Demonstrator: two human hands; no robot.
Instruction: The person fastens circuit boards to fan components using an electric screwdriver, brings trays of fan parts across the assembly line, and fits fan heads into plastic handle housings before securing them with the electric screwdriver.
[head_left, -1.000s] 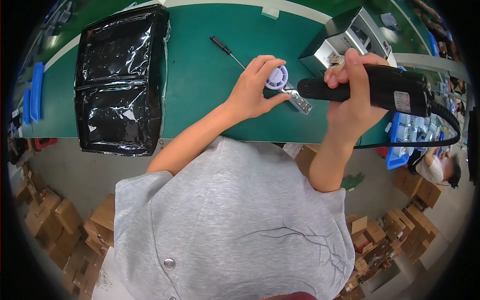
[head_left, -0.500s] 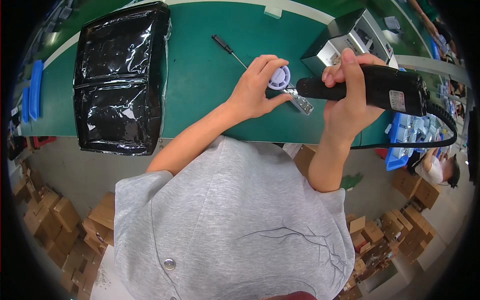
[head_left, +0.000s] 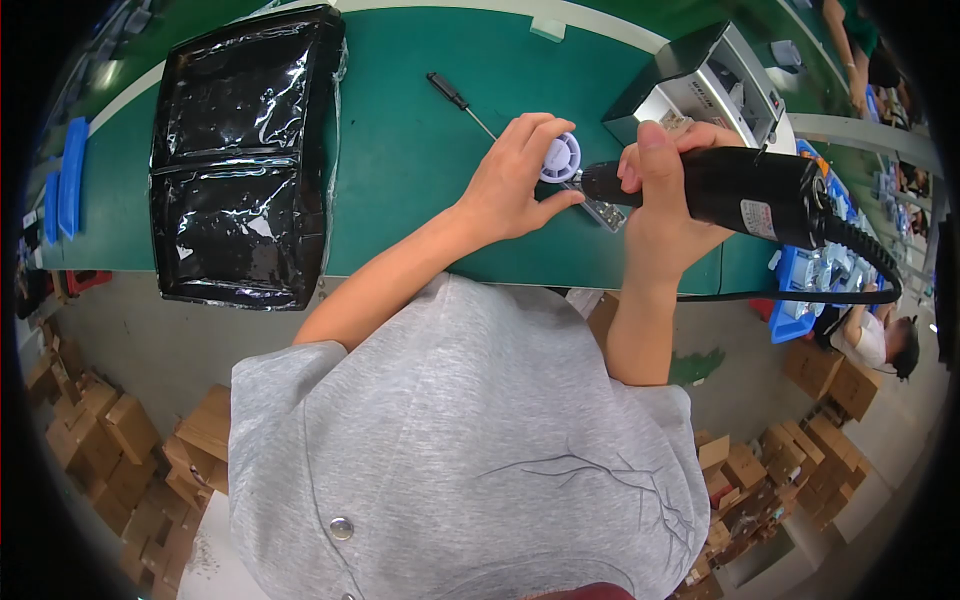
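1. Nearest, the person's grey shirt point(head_left: 460, 420) is filling the middle, and cardboard boxes point(head_left: 130, 435) are lying about the floor on the left and right.
2. On the near right, past the desk's edge, another person point(head_left: 868, 340) in a white top is showing beside a blue bin point(head_left: 790, 325) that is holding small parts.
3. The right hand point(head_left: 668, 215) is keeping a closed grip around a black power screwdriver point(head_left: 755, 190), which is pointing left; its cord point(head_left: 880, 260) is looping down on the right.
4. A narrow metal strip point(head_left: 608, 217) is lying under the tool's tip; whether the tip is touching it, I cannot tell.
5. The left hand point(head_left: 505, 185) is gripping a small pale purple fan point(head_left: 562, 158) by its left side, the thumb resting near the strip. The fan is sitting at the strip's far left end, over the green desk point(head_left: 390, 150).
6. On the left, a package point(head_left: 235, 165) in shiny black plastic is lying on the desk, overhanging its near edge.
7. Farther off, a screwdriver point(head_left: 446, 90) is lying with its shaft slanting toward the left hand.
8. On the far right, a silver and black box point(head_left: 700, 95) is standing behind the right hand.
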